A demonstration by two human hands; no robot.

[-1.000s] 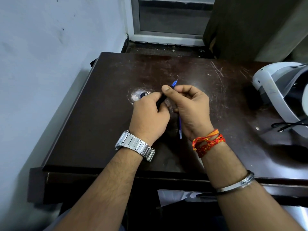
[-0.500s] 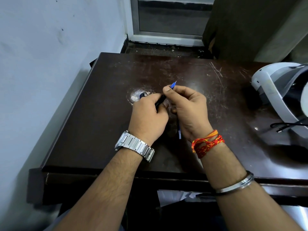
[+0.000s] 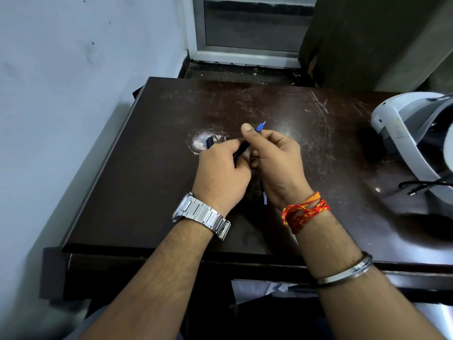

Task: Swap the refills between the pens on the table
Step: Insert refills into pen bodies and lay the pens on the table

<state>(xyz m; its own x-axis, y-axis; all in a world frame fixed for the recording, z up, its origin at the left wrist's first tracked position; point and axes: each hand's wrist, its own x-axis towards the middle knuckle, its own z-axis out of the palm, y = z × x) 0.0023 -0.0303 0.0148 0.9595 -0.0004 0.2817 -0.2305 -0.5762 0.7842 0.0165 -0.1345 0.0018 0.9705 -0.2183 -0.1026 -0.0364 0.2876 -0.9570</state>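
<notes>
Both hands meet over the middle of the dark table (image 3: 137,182). My left hand (image 3: 220,173) is closed around a dark pen barrel (image 3: 239,151), and a dark blue end (image 3: 209,142) sticks out past its knuckles. My right hand (image 3: 277,163) pinches a blue refill (image 3: 260,126) whose tip points up and away beyond the thumb. The refill's thin lower end (image 3: 264,199) shows below the right palm. The fingers hide where barrel and refill meet.
A white and grey headset (image 3: 402,133) with a black cable (image 3: 421,186) lies at the table's right edge. A pale scuffed patch (image 3: 199,142) marks the tabletop by the left hand. A wall runs along the left, a window frame behind.
The right hand has drawn slightly toward me and the refill's lower end shows shorter below the palm. The left hand stays almost still.
</notes>
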